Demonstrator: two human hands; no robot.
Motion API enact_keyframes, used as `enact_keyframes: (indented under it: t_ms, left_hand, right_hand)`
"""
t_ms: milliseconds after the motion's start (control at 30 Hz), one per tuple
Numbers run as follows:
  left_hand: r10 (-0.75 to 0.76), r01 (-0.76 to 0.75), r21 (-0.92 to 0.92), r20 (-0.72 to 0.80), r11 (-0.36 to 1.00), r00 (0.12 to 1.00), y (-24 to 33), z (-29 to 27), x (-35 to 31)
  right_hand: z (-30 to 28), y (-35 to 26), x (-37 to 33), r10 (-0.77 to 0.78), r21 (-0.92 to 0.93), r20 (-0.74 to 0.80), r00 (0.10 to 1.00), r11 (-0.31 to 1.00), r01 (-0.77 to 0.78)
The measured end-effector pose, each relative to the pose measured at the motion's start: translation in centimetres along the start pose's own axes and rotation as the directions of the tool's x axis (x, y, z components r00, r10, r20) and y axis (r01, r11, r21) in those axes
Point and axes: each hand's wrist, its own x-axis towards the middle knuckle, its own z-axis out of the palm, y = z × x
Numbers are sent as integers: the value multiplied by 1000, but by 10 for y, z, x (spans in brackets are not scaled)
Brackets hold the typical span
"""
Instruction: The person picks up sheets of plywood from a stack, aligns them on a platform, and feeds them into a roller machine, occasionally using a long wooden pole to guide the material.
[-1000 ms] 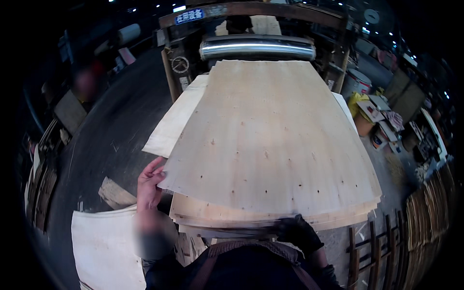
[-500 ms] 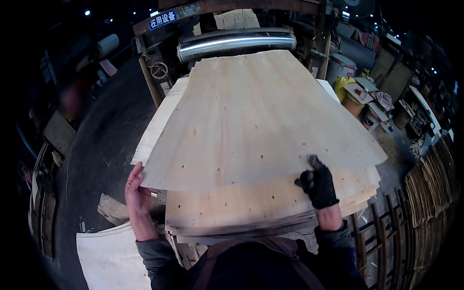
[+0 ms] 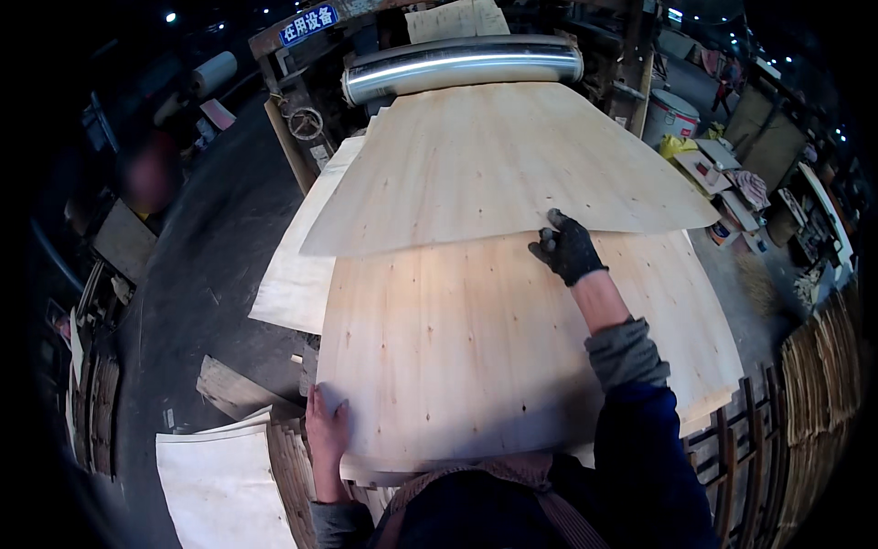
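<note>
A thin, pale wood veneer sheet (image 3: 485,156) reaches from a shiny metal roller (image 3: 466,66) toward me, its near edge lifted over a stack of veneer sheets (image 3: 439,348). My right hand (image 3: 572,249), in a dark glove, is at that near edge, right of its middle. Its fingers are bent around the edge, with one fingertip lying on top. My bare left hand (image 3: 327,430) rests against the stack's near left side, thumb apart from the fingers and nothing held. Part of its fingers is hidden along the side.
A handwheel (image 3: 305,123) is mounted on the machine frame left of the roller. Pale sheets (image 3: 215,467) lie at lower left. Upright stacked veneer (image 3: 823,375) and a dark metal rack (image 3: 745,439) stand at right. A white drum (image 3: 670,117) stands beyond, by piled clutter.
The upper sheet has moved away toward the roller, baring more of the stack. My right hand has gone forward with its edge. My left hand has let go of the corner and come back.
</note>
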Motion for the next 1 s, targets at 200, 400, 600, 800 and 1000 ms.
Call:
enact_keyframes:
  t_ms: [200, 400, 600, 800, 1000]
  left_hand:
    - [-203, 223, -178, 127, 958, 971, 5, -17, 11]
    - [-165, 405, -634, 403, 659, 900, -2, -48, 18]
    - [18, 343, -798, 404, 496, 915, 19, -87, 25]
    - [82, 275, -933, 300, 231, 950, 52, -129, 40]
    - [126, 158, -987, 156, 1, 980, 64, -153, 50]
  right_hand:
    - [10, 14, 140, 54, 235, 19, 998, 970, -57]
    - [15, 67, 124, 115, 103, 197, 974, 985, -137]
    - [-34, 121, -34, 382, -177, 387, 839, 924, -339]
    - [-82, 106, -225, 526, -222, 294, 798, 850, -478]
    - [-131, 106, -286, 564, -26, 20, 826, 826, -563]
